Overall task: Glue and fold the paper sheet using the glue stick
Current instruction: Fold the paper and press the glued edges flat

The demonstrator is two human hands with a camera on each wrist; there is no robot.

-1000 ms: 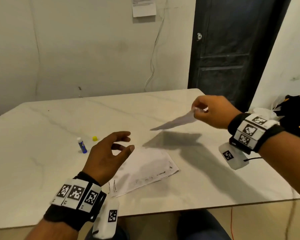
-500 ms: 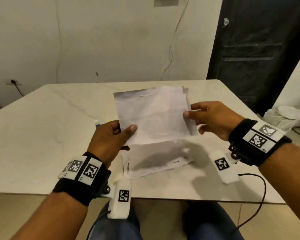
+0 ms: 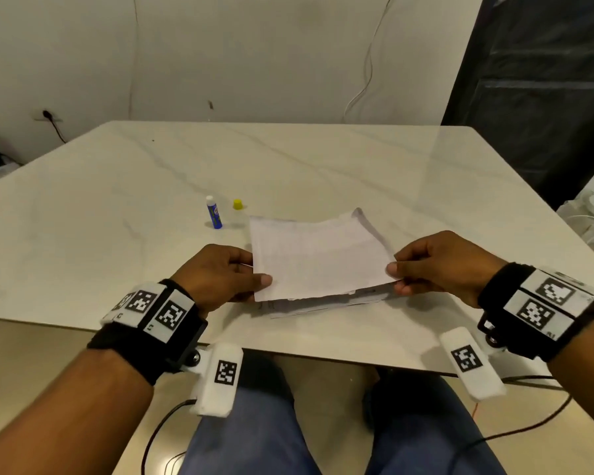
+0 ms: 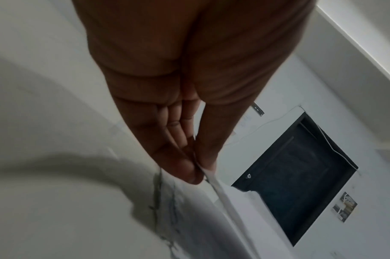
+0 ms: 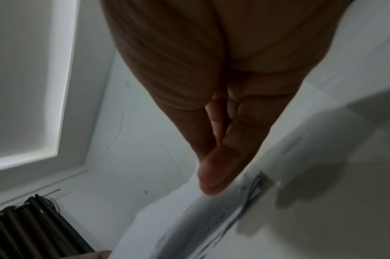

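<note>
**Both hands hold one sheet above the stack**

The pale marble table fills most of the head view, its near edge just in front of the person's knees. Close to that near edge lies a stack of papers, flat on the table. Just above the stack is the paper sheet, held roughly level, its far edge curling up.

The left hand pinches the sheet's left edge, thumb on top and fingers beneath; the left wrist view shows the thumb pressed against the fingers with the paper's edge between them. The right hand pinches the right edge in the same way.

Beyond the stack's far left corner the glue stick stands uncapped. Its yellow cap sits just right of it, apart from it.
</note>
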